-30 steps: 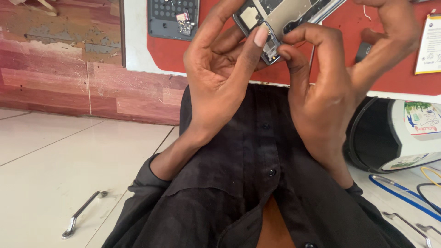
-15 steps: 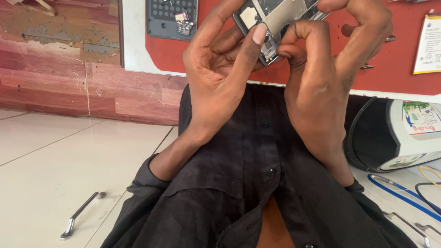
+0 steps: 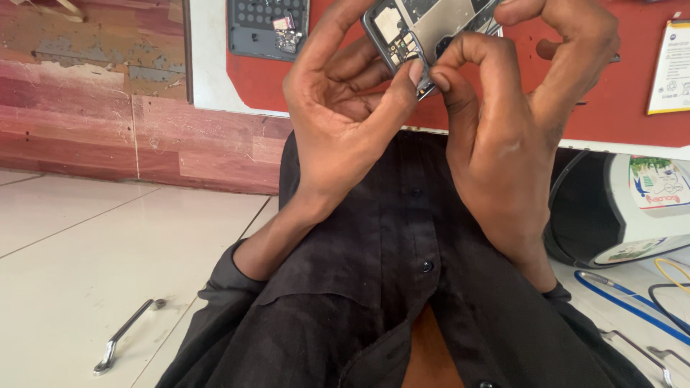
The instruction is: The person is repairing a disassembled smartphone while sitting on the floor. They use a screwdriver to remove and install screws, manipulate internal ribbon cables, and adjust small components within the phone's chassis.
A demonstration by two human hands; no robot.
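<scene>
An opened phone (image 3: 431, 25) with its back cover off shows grey circuit boards and a metal shield. It is held up near the top of the head view, above my black shirt. My left hand (image 3: 345, 122) grips it from the left, with the thumb pressed on its lower edge. My right hand (image 3: 510, 136) holds it from the right, its thumb tip meeting the left thumb at the phone's bottom corner. The phone's upper part is cut off by the frame edge.
A red work mat (image 3: 618, 93) on a white table lies behind the hands, with a dark grey tray of small parts (image 3: 266, 29) at the back left. A round white and black container (image 3: 618, 215) sits at right, beside blue and yellow cables (image 3: 632, 305). A metal handle (image 3: 122, 334) lies on the pale floor.
My right hand has shifted left and curled more tightly round the phone's right side, its thumb now meeting my left thumb. The phone has moved slightly up and right.
</scene>
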